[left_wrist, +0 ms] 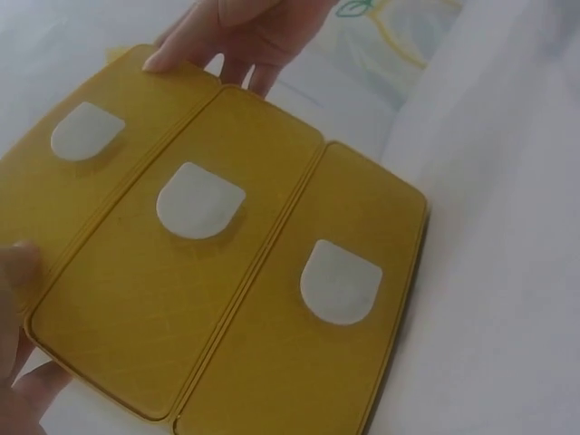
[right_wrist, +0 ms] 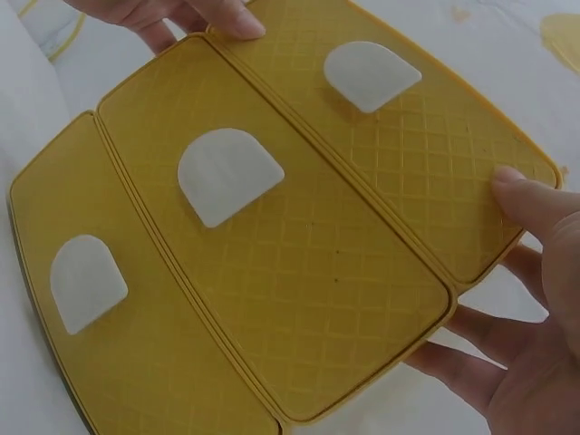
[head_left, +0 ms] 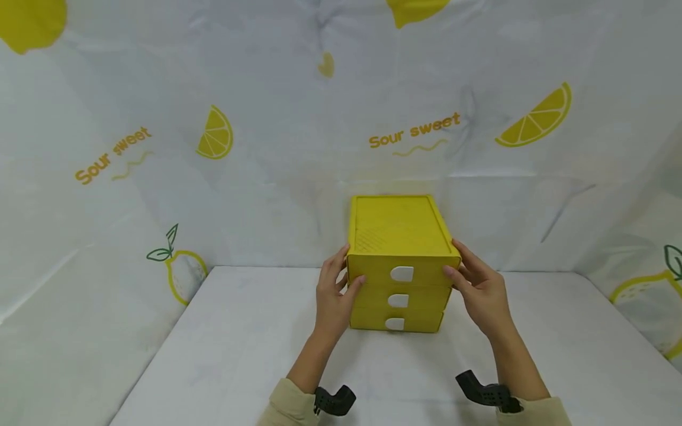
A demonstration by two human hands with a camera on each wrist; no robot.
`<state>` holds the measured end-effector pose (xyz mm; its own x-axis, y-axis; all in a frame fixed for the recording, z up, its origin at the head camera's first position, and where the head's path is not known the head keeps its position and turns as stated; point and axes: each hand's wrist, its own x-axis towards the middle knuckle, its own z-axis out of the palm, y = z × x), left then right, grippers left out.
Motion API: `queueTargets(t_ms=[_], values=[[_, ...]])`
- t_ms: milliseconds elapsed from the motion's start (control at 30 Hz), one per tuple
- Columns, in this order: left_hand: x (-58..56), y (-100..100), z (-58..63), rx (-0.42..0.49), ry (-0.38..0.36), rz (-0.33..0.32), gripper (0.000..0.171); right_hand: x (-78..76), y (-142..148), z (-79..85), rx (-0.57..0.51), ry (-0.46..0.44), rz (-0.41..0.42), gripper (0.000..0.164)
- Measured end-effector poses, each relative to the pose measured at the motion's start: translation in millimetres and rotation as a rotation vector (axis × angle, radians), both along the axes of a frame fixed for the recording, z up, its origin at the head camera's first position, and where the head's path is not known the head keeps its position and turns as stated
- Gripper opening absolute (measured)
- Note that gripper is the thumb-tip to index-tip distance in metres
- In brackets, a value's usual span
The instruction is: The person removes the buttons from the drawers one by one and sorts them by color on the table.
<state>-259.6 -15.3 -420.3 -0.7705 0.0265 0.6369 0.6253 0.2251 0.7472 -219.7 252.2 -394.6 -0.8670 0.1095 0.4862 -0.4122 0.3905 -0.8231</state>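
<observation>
A small yellow box of three stacked drawers (head_left: 396, 228) stands near the back of the white table, its front towards me. Each drawer front bears a white tab (left_wrist: 201, 204), rounded at one end. My left hand (head_left: 334, 296) grips the box's left side, thumb on the front near the top drawer and fingers along the side. On the opposite side my right hand (head_left: 486, 296) holds it the same way, its thumb (right_wrist: 535, 204) pressing the top drawer's front. All three drawers look closed. The box's back is hidden.
The white tabletop (head_left: 234, 355) meets a white cloth backdrop (head_left: 277, 148) printed with lemons and words, close behind the box. More cloth hangs at the left and right sides. A black strap device (head_left: 334, 401) sits on each wrist.
</observation>
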Motion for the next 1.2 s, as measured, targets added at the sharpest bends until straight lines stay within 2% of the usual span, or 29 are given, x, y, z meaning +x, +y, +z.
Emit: queueTargets(t_ms=[233, 467, 633, 867, 1033, 1100, 1200], values=[[4.7, -6, 7.6, 0.000, -0.101, -0.041, 0.066, 5.2, -1, 3.9, 0.039, 0.000, -0.041, 0.057], [6.7, -7, 12.9, -0.003, -0.119, -0.052, 0.068, 2.7, 0, 5.9, 0.003, 0.037, -0.029, 0.053], [7.8, -7, 14.2, -0.003, -0.132, -0.047, 0.068, 3.1, -2, 7.2, -0.001, 0.020, -0.038, 0.052], [14.8, -7, 19.5, 0.021, -0.154, -0.056, 0.069, 5.2, -3, 10.8, -0.064, -0.003, -0.012, 0.048], [18.0, -11, 21.7, -0.004, -0.123, -0.043, 0.067, 5.8, -8, 16.1, -0.135, -0.011, 0.001, 0.048], [21.7, -10, 22.5, -0.023, -0.073, -0.008, 0.064, 6.5, -8, 16.7, -0.147, -0.024, -0.007, 0.047], [31.4, -4, 23.7, -0.059, 0.041, 0.073, 0.058, 7.7, -3, 15.8, -0.149, -0.044, -0.011, 0.047]])
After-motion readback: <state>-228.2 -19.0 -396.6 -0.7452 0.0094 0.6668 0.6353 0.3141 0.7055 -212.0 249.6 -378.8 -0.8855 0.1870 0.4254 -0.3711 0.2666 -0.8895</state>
